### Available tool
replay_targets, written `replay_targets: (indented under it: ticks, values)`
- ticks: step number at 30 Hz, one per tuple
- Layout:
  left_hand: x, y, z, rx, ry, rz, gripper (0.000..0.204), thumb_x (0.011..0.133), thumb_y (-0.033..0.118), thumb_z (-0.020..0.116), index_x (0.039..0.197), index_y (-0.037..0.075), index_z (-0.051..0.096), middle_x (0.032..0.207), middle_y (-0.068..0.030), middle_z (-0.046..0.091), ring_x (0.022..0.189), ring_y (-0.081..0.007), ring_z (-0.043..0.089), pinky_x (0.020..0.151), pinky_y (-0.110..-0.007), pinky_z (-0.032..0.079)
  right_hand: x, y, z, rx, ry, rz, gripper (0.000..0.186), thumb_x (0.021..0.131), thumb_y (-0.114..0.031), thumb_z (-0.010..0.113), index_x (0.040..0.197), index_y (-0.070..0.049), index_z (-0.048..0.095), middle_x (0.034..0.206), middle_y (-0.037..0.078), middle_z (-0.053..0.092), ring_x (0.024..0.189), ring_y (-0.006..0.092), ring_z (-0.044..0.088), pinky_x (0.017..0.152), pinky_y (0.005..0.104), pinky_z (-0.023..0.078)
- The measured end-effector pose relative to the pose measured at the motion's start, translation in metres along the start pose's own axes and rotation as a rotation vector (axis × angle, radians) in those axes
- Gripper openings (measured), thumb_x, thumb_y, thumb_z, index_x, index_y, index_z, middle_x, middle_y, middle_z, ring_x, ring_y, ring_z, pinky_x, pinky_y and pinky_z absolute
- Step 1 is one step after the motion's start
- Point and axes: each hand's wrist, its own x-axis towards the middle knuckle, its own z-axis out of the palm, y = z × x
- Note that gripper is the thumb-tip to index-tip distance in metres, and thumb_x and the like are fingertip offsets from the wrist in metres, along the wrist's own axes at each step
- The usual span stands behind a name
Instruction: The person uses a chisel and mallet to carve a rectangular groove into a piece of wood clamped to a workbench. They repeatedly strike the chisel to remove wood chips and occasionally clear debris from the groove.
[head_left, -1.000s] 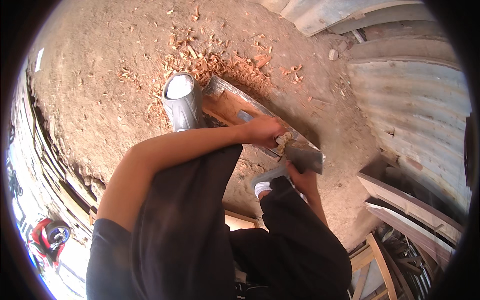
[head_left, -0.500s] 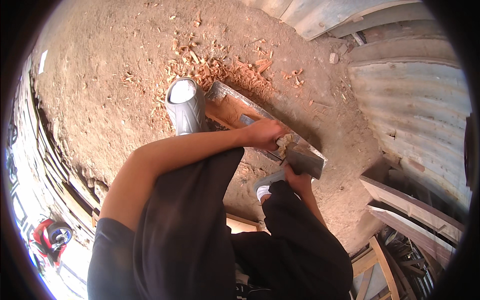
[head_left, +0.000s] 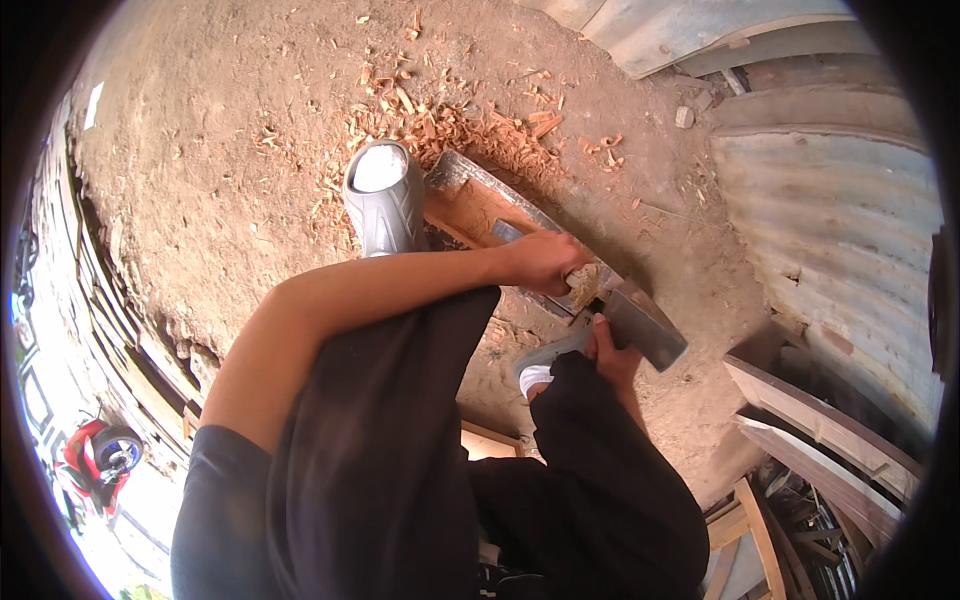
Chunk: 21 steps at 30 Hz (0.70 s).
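My left hand (head_left: 548, 262) is closed around a pale, rough-ended piece (head_left: 583, 286), perhaps wood; its kind is unclear. My right hand (head_left: 614, 362) sits just below and to the right, fingers closed by the near edge of a broad, dark grey blade (head_left: 645, 328). Its handle is hidden, and the blade lies beside the pale piece's rough end. Beneath both hands is a long, trough-like wooden block (head_left: 465, 208) with whitish edges and an orange-brown inside. A flat grey strip (head_left: 506, 231) shows past my left knuckles; whether I hold it is unclear.
Wood shavings (head_left: 430, 125) litter the dirt floor beyond the block. My grey shoe (head_left: 388, 205) stands at its left end. Corrugated metal sheets (head_left: 830, 205) stand at right, above stacked boards (head_left: 820, 400). Planks (head_left: 120, 320) line the left side, near a red motorcycle (head_left: 95, 460).
The blade has shifted right and slightly nearer, its far end now reaching past the block. The pale piece has moved slightly right with my left hand. The whole view has shifted a little.
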Motion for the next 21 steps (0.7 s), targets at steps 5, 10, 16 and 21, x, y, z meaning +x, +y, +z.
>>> replay_targets:
  ticks: [5,10,16,21]
  values:
    - [-0.002,-0.005,0.005,0.012,0.044,0.024,0.025,0.067,0.011,0.07,0.091,0.004,0.067,0.076,-0.0212,0.067,0.078,-0.0437,0.068,0.068,-0.052,0.053,0.017,-0.006,0.015,-0.38,0.152,-0.552,0.019,0.098,-0.011,0.069,0.081,-0.006,0.06,0.062,0.0,0.053,0.052,0.0097,0.05,0.049,0.0291,0.039]
    - [0.002,0.0,0.002,0.039,0.038,0.028,0.027,0.066,0.01,0.07,0.092,0.003,0.067,0.073,-0.0215,0.066,0.075,-0.0437,0.067,0.066,-0.052,0.052,0.003,-0.01,0.01,-0.014,0.124,-0.078,0.026,0.099,-0.008,0.067,0.075,-0.008,0.055,0.057,-0.002,0.049,0.046,0.0086,0.045,0.044,0.0281,0.034]
    - [0.0,-0.001,0.004,0.018,0.03,0.02,0.028,0.066,0.01,0.07,0.093,0.004,0.068,0.074,-0.0215,0.067,0.076,-0.0437,0.068,0.066,-0.052,0.053,0.009,-0.022,0.001,-0.168,0.078,-0.299,0.024,0.098,-0.011,0.068,0.076,-0.005,0.058,0.057,-0.001,0.053,0.051,0.0113,0.053,0.051,0.031,0.043]
    - [-0.002,-0.007,0.007,0.035,0.044,0.036,0.029,0.066,0.009,0.069,0.094,0.005,0.068,0.073,-0.0211,0.066,0.075,-0.0433,0.068,0.066,-0.052,0.053,0.011,0.009,0.014,-0.29,0.081,-0.27,0.011,0.094,-0.012,0.071,0.093,-0.003,0.066,0.074,0.004,0.063,0.069,0.0151,0.062,0.065,0.0331,0.049]
